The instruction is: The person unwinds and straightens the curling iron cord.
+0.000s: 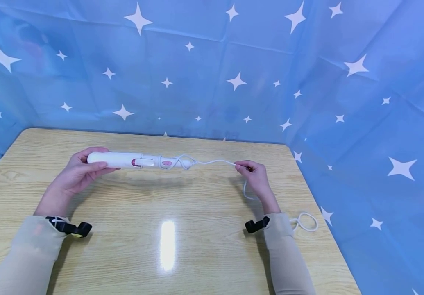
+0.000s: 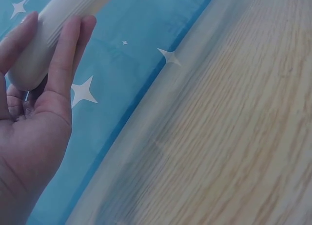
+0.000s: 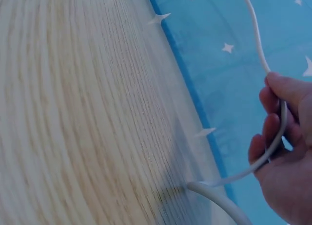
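Observation:
A white curling iron (image 1: 117, 159) is held level above the table, its rounded end to the left. My left hand (image 1: 80, 170) grips that end between thumb and fingers; the left wrist view shows the barrel (image 2: 46, 40) running up and away from the palm. Red and pink parts and a lever show near the middle of the iron. Its white cord (image 1: 215, 161) is wrapped around the right-hand part and stretches out to my right hand (image 1: 255, 176). There, thumb and forefinger pinch the cord (image 3: 256, 32), which runs on below the fingers in a loose curve.
The wooden table (image 1: 130, 229) lies under both hands, with a bright light reflection near its middle. Beside the right sleeve, a loop of cord (image 1: 309, 223) lies close to the right edge. A blue cloth with white stars (image 1: 204, 65) hangs behind the table and along its sides.

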Demonstrator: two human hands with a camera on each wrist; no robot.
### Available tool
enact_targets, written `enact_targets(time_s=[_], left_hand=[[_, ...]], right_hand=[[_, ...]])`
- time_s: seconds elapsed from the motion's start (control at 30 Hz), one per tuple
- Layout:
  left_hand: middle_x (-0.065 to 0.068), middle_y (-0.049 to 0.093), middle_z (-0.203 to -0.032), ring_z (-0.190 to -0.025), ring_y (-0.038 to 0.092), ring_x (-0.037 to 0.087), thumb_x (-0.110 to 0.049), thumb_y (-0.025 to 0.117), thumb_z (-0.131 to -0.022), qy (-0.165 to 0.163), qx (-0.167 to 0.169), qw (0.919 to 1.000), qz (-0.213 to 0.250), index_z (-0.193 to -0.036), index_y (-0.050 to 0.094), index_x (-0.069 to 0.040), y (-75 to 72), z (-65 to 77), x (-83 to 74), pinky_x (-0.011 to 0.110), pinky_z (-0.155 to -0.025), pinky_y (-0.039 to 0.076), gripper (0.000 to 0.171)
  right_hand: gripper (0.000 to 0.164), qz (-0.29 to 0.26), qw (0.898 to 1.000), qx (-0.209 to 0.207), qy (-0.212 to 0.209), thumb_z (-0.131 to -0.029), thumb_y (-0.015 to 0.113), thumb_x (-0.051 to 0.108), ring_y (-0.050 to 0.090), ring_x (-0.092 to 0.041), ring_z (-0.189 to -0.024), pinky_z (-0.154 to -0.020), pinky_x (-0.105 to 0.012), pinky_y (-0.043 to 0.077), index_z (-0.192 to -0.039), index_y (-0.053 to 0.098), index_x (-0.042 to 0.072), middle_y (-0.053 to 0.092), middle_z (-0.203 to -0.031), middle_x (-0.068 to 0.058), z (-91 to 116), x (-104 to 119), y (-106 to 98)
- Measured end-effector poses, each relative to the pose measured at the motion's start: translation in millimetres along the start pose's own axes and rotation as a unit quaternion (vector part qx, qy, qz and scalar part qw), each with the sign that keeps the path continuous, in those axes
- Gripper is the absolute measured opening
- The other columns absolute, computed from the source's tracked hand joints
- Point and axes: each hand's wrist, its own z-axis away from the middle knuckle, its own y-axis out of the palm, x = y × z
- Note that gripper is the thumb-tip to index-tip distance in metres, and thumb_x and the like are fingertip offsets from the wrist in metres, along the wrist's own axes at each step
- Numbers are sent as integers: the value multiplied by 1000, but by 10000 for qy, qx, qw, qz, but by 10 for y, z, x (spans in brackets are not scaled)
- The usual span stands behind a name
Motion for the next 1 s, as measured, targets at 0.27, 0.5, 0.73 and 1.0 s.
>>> enact_targets(time_s=[0.27, 0.5, 0.73, 1.0], left_hand=[[18, 48, -131, -118, 61, 32, 28, 37, -96, 106, -111, 9989, 444, -124, 66, 11, 7, 29, -7, 46, -98, 57, 44], [17, 45, -132, -119, 58, 31, 28, 36, -96, 121, -133, 9986, 490, -124, 66, 10, 7, 33, 2, 46, -100, 56, 44], [17, 48, -131, -118, 61, 32, 29, 37, -96, 95, -150, 9986, 499, -124, 66, 10, -3, 55, 6, 45, -99, 56, 45], [18, 49, -130, -118, 61, 31, 29, 35, -95, 166, 55, 9992, 367, -124, 65, 10, -11, 45, 34, 47, -99, 56, 46]], right_hand=[[24, -347, 9978, -512, -233, -97, 74, 14, 62, -11, -82, -66, -17, 53, -111, 75, -5, 72, -92, 7, 4, -36, -33], [28, -282, 9989, 182, -338, -103, 65, 16, 67, -25, -91, -84, -33, 60, -115, 72, -8, 75, -94, -5, 31, -26, -32], [34, -454, 9967, 478, -464, -108, 55, 17, 69, -9, -96, -97, -40, 60, -121, 67, -12, 72, -113, -19, 24, 50, 7], [31, -706, 9936, 459, -747, -106, 57, 9, 68, -19, -100, -93, -24, 59, -129, 62, -11, 64, -127, -27, -6, 298, 50]])
